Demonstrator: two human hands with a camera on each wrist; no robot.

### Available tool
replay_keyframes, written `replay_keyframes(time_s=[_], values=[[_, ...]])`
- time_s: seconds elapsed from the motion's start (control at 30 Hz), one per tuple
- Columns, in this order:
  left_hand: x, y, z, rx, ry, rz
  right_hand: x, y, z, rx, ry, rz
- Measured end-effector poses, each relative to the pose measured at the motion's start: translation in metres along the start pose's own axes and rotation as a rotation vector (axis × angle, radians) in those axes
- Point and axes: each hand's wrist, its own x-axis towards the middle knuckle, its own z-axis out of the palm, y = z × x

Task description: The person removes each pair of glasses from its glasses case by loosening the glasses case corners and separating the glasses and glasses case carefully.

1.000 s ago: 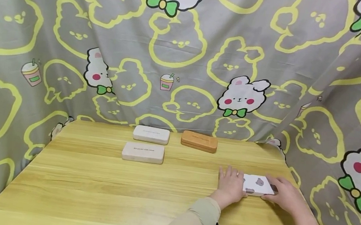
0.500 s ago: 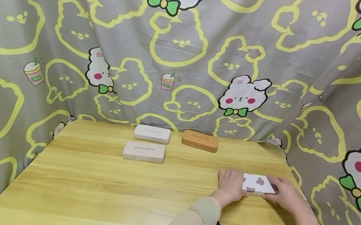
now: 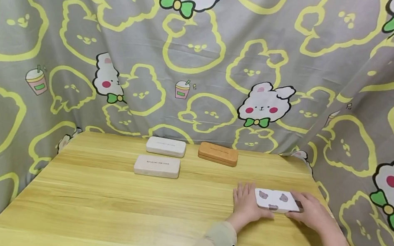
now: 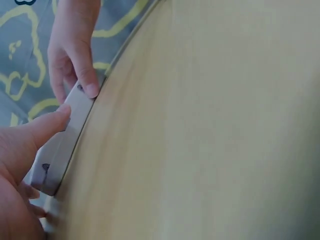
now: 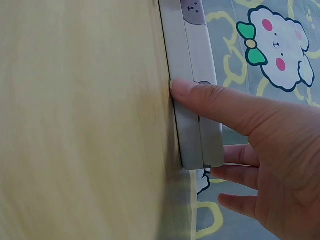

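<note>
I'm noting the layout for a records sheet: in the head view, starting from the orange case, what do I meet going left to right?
Orange case, left hand, bear-print case, right hand.

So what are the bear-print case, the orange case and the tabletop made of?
Bear-print case: likely a hard shell with smooth printed skin, given its crisp edges and straight seam.
Orange case: matte, perhaps leatherette or plastic; its even colour leaves that open.
Tabletop: wood or laminate, satin, with streaky grain.
</note>
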Motion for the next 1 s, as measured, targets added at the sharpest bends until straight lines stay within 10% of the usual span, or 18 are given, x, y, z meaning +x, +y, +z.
replay_keyframes(time_s=[1.0], values=[[-0.002,0.003,0.025,0.223,0.188,-0.076,0.004,-0.019,0.001,0.018,0.081,-0.184]])
